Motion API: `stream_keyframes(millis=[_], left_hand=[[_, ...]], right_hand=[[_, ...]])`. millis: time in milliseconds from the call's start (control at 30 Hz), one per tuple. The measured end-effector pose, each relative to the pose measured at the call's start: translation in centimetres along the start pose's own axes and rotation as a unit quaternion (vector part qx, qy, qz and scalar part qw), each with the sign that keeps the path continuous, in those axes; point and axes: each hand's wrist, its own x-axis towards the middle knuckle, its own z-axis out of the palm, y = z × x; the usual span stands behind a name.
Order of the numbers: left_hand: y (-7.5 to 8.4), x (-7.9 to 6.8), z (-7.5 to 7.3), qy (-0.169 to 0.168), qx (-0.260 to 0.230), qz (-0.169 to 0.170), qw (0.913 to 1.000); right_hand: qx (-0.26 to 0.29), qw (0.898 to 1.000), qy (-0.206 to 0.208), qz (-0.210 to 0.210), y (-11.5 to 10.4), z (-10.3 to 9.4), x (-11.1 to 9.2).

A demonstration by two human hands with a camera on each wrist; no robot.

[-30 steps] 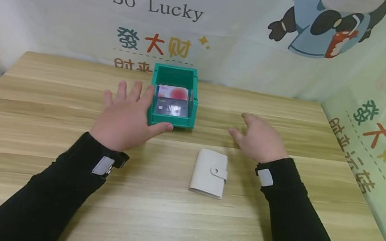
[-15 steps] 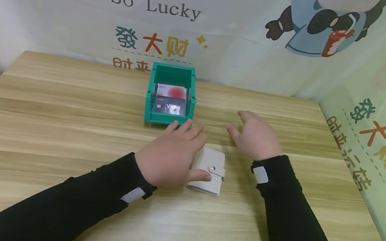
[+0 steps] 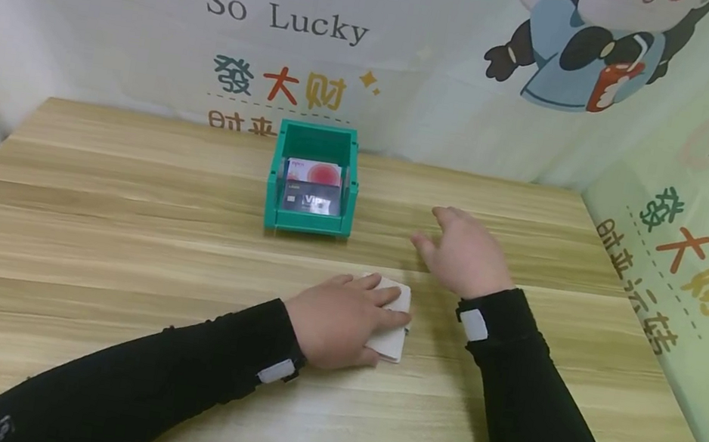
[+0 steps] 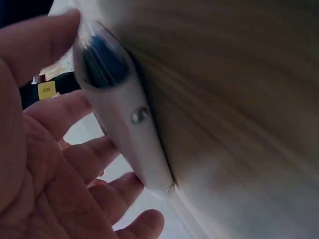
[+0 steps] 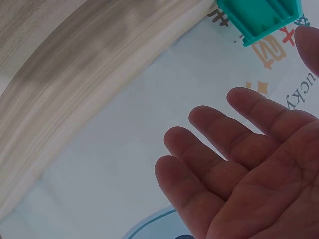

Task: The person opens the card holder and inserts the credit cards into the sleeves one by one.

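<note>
A white snap-strap card holder (image 3: 389, 345) lies on the wooden table. Over its top spread the fingers of my left hand (image 3: 343, 319), with the thumb by its near edge. From the left wrist view, the fingertips reach the card holder's (image 4: 122, 109) upper side; a metal snap and something blue inside show at its edge. My right hand (image 3: 469, 253) hovers to the right of it, holding nothing. In the right wrist view the right hand's (image 5: 249, 159) fingers are loosely extended. Behind stands a green bin (image 3: 307, 224) with several cards (image 3: 311, 198) in it.
The wooden table (image 3: 121, 217) reaches back to a printed cloth backdrop (image 3: 418, 70), with more cloth on the left and right sides. The green bin sits near the table's back edge.
My left hand has left the green bin's side, moving right and toward me onto the card holder. The right hand stays almost in place.
</note>
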Motion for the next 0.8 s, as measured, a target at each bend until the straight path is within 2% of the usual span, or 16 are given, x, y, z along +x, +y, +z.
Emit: stream_keyframes(millis=[167, 500, 633, 800], left_hand=[[-0.9, -0.5, 0.2, 0.000, 0.012, -0.012, 0.9999], [-3.7, -2.7, 0.1, 0.011, -0.020, -0.083, 0.9963], [-4.6, -3.4, -0.2, 0.015, -0.037, -0.112, 0.9929], [-5.0, -3.7, -0.5, 0.027, -0.050, -0.115, 0.9918]], right_hand=[[-0.001, 1.000, -0.003, 0.001, 0.0, 0.1, 0.0], [0.005, 1.000, -0.001, -0.006, -0.2, 0.6, 0.2], [-0.004, 0.999, 0.019, -0.039, -0.6, 0.8, 0.6], [-0.018, 0.995, 0.033, -0.093, -2.1, 1.0, 2.0]])
